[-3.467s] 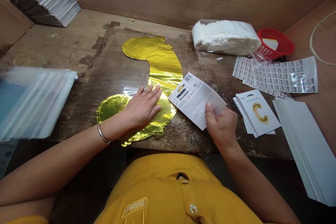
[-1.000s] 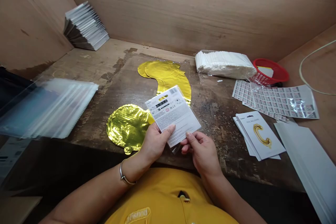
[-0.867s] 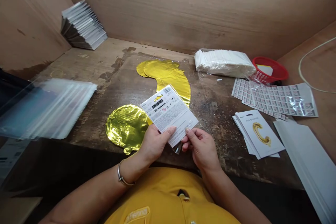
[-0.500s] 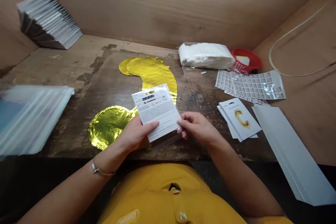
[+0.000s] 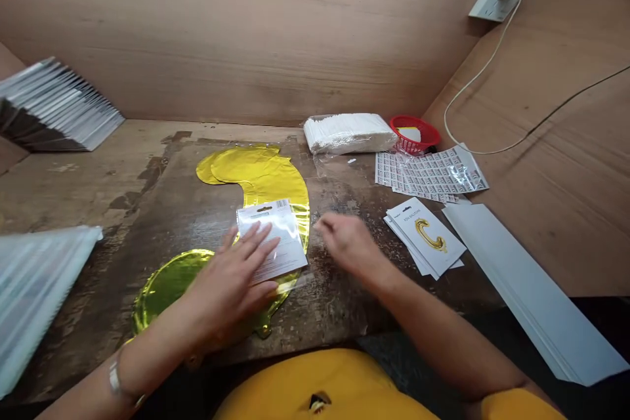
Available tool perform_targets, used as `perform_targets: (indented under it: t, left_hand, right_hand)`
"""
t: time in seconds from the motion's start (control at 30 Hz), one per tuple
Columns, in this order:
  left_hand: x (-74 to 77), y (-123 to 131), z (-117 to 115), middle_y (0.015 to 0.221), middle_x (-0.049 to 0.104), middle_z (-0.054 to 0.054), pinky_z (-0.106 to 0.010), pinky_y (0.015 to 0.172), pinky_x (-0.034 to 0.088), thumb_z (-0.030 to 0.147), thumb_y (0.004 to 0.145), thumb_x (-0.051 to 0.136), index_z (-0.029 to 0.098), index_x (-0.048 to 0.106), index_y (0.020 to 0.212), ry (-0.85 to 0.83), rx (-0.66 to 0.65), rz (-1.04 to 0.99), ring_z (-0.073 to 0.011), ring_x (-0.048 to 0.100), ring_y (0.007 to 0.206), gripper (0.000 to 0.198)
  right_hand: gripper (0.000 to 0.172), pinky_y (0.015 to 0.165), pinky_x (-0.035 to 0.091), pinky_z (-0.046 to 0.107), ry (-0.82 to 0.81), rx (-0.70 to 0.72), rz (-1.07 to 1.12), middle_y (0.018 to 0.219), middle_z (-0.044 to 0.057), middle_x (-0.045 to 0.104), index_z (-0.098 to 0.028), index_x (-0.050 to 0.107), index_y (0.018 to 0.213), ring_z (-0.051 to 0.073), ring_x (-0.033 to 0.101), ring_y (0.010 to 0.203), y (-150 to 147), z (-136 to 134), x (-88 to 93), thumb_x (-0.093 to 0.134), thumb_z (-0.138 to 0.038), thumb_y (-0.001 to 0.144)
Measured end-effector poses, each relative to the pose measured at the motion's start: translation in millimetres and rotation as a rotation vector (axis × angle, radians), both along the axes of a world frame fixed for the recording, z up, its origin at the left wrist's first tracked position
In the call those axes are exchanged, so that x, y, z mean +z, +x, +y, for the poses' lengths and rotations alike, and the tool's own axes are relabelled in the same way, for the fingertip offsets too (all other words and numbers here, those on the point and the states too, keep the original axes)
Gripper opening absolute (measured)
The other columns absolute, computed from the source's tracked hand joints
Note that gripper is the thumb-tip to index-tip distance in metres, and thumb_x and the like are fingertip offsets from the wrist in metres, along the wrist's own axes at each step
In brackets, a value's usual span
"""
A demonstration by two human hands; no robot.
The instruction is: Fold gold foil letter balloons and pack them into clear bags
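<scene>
A printed white card in a clear plastic sleeve (image 5: 283, 252) lies on top of gold foil balloons (image 5: 275, 177). My left hand (image 5: 236, 269) rests on it, fingers spread and flat. To the right of the card, my right hand (image 5: 347, 239) is held with its fingers pinched together. Whatever those fingertips may hold is too small to make out. Part of the balloons' rounded lower end (image 5: 172, 282) is covered by my left hand and forearm.
Balloon cards (image 5: 426, 233) with a gold C stand in a small pile at right, beside long white card strips (image 5: 526, 289). Behind are sticker sheets (image 5: 433, 170), a red basket (image 5: 416, 134) and a white bagged stack (image 5: 349, 132). Plastic sleeves (image 5: 44, 295) and packed cards (image 5: 59, 105) lie left.
The sleeved card has gone from being held in both hands to lying on the balloons. My left hand has flattened onto it; my right has come away. The view has tilted up.
</scene>
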State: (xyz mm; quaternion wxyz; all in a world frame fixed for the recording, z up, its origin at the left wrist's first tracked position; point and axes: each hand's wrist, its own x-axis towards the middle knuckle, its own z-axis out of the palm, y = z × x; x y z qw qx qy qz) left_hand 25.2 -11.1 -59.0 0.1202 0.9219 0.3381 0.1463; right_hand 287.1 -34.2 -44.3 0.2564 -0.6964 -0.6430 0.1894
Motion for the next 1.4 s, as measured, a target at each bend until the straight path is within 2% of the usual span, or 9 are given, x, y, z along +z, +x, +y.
perform_targets:
  t: [0.13, 0.3, 0.63, 0.8, 0.93, 1.0, 1.1, 1.2, 1.4]
  left_hand:
    - [-31.3, 27, 9, 0.143, 0.050, -0.020, -0.057, 0.111, 0.036, 0.052, 0.088, 0.056, 0.013, 0.057, 0.131, 0.010, -0.034, 0.084, -0.0369, 0.045, 0.134, 0.058]
    - [-40.7, 31, 7, 0.139, 0.052, -0.024, -0.059, 0.107, 0.041, 0.049, 0.088, 0.056, 0.008, 0.063, 0.118, 0.113, 0.047, 0.026, -0.0397, 0.050, 0.129, 0.051]
    - [-33.0, 31, 14, 0.131, 0.059, -0.021, -0.051, 0.098, 0.051, 0.047, 0.082, 0.064, 0.010, 0.061, 0.124, 0.140, 0.038, 0.054, -0.0359, 0.061, 0.115, 0.057]
    - [-29.4, 32, 19, 0.127, 0.063, -0.019, -0.049, 0.101, 0.049, 0.048, 0.087, 0.059, 0.009, 0.066, 0.118, 0.105, -0.016, 0.051, -0.0358, 0.061, 0.115, 0.051]
    - [-24.9, 29, 24, 0.117, 0.068, -0.017, -0.044, 0.100, 0.047, 0.047, 0.095, 0.044, 0.009, 0.068, 0.112, 0.043, -0.047, 0.062, -0.0330, 0.061, 0.116, 0.047]
    - [-18.3, 30, 26, 0.110, 0.070, -0.015, -0.040, 0.092, 0.049, 0.047, 0.097, 0.040, 0.012, 0.069, 0.107, 0.009, -0.051, 0.095, -0.0301, 0.064, 0.107, 0.046]
    - [-5.9, 34, 27, 0.095, 0.071, -0.011, -0.032, 0.072, 0.047, 0.051, 0.098, 0.034, 0.016, 0.069, 0.096, -0.058, -0.018, 0.152, -0.0241, 0.066, 0.085, 0.049]
    - [3.2, 38, 28, 0.076, 0.068, -0.007, -0.029, 0.057, 0.034, 0.056, 0.096, 0.031, 0.019, 0.068, 0.082, -0.099, 0.029, 0.194, -0.0195, 0.061, 0.067, 0.054]
    - [7.2, 41, 27, 0.061, 0.061, -0.005, -0.030, 0.054, 0.027, 0.058, 0.094, 0.029, 0.020, 0.065, 0.069, -0.116, 0.078, 0.182, -0.0177, 0.054, 0.055, 0.058]
  right_hand:
    - [0.020, 0.085, 0.045, 0.032, 0.225, -0.198, -0.217, 0.097, 0.012, 0.071, -0.014, 0.070, 0.090, 0.022, 0.062, 0.091, 60, 85, 6.5, 0.050, -0.014, 0.086]
    - [0.023, 0.085, 0.043, 0.036, 0.271, -0.341, -0.214, 0.097, 0.015, 0.068, -0.010, 0.066, 0.100, 0.025, 0.060, 0.090, 90, 181, -11.0, 0.057, -0.021, 0.083]
    - [0.012, 0.080, 0.043, 0.035, 0.238, -0.487, -0.139, 0.081, 0.012, 0.066, -0.010, 0.066, 0.079, 0.022, 0.060, 0.082, 82, 219, -7.4, 0.055, -0.014, 0.081]
    - [0.024, 0.069, 0.042, 0.031, 0.073, -0.493, -0.038, 0.061, 0.005, 0.057, -0.006, 0.063, 0.067, 0.011, 0.055, 0.062, 89, 170, 0.0, 0.053, -0.019, 0.085]
    - [0.018, 0.051, 0.036, 0.026, 0.039, -0.376, 0.108, 0.048, -0.005, 0.046, -0.012, 0.060, 0.067, 0.007, 0.041, 0.043, 82, 59, 8.5, 0.055, -0.016, 0.084]
    - [0.013, 0.051, 0.038, 0.025, 0.112, -0.368, 0.085, 0.058, -0.002, 0.056, -0.016, 0.063, 0.077, 0.009, 0.049, 0.049, 62, -4, 15.8, 0.057, -0.021, 0.087]
    - [0.007, 0.066, 0.048, 0.030, 0.329, -0.036, -0.121, 0.081, 0.003, 0.070, -0.021, 0.069, 0.091, 0.016, 0.064, 0.073, 23, -72, 25.0, 0.063, -0.020, 0.086]
    - [0.012, 0.071, 0.051, 0.029, 0.469, 0.099, -0.122, 0.084, 0.002, 0.073, -0.023, 0.071, 0.093, 0.017, 0.067, 0.076, -2, -96, 29.6, 0.065, -0.016, 0.086]
    - [0.009, 0.067, 0.050, 0.029, 0.525, 0.169, -0.209, 0.079, 0.003, 0.073, -0.021, 0.069, 0.089, 0.017, 0.067, 0.071, -8, -80, 17.8, 0.062, -0.017, 0.088]
